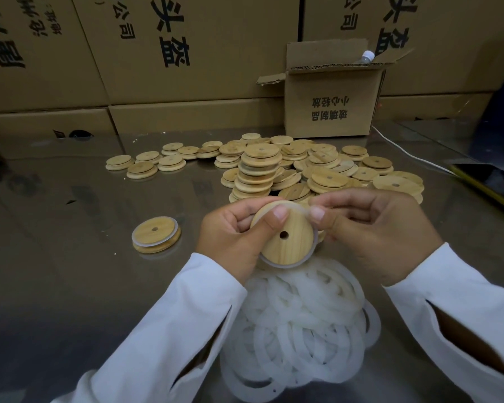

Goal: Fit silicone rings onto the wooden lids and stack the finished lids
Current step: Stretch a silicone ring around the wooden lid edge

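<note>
Left grip (230,231) curls round the wooden lid (285,245), thumb on its face. Right grip (376,237) pinches the silicone ring (277,264) at the lid's rim, between both grips. Ring looks soft and stretchy, lid stiff and light: hold lid by its edge.

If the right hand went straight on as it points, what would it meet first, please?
Likely the left hand, thumb on the wooden lid; the right hand pinches the silicone ring beside it.
</note>
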The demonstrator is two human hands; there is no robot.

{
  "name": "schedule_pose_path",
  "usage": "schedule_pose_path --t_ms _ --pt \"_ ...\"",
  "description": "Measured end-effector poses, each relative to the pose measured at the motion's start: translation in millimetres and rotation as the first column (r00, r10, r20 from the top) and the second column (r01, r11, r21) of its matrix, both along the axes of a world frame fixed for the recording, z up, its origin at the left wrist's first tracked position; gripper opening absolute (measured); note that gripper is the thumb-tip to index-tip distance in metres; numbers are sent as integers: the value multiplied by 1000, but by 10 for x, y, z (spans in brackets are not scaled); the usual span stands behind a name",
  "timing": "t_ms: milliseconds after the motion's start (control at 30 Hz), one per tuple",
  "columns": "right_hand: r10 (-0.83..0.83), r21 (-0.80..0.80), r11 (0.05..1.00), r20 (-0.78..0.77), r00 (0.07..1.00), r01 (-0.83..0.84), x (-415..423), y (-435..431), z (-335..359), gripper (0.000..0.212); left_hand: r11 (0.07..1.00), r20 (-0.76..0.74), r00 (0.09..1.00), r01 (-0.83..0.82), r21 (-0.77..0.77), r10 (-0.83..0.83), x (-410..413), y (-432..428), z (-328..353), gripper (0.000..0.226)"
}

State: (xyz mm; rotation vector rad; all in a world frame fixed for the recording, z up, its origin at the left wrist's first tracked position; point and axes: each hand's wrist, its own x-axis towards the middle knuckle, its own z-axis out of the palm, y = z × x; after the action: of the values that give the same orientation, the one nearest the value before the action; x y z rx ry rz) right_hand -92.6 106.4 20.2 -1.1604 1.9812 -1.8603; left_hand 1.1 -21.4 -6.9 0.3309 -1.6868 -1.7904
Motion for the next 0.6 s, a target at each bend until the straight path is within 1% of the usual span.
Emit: schedule_pose_path --t_ms 133,233,367,433,500,567,600 --pt "-28 12 1000 11 1000 28 -9 -7 -21 15 999 2 1000 -31 10 31 -6 -9 -5 24" --pt "-28 31 999 -13 1000 28 18 -24 -45 17 998 -14 999 -52 20 52 -6 -11 -9 33" --pt "-12 15 1000 -28 1000 13 42 -24 -53 14 997 -15 998 -65 31 65 -9 -24 -14 41" --pt "-34 21 999 -33 999 35 24 -22 -70 12 995 -20 996 -90 43 91 -8 -30 0 36" --pt "-67 35 997 -39 997 68 -9 -20 -107 12 987 -27 986 -163 14 163 10 -69 18 21" --pt "-87 57 994 -46 995 89 -43 -13 -147 13 958 -14 959 -282 -41 282 66 -181 42 9" --pt "-92 69 993 -46 995 95 -58 -8 -164 14 926 2 928 -371 -76 372 109 -268 44 11"
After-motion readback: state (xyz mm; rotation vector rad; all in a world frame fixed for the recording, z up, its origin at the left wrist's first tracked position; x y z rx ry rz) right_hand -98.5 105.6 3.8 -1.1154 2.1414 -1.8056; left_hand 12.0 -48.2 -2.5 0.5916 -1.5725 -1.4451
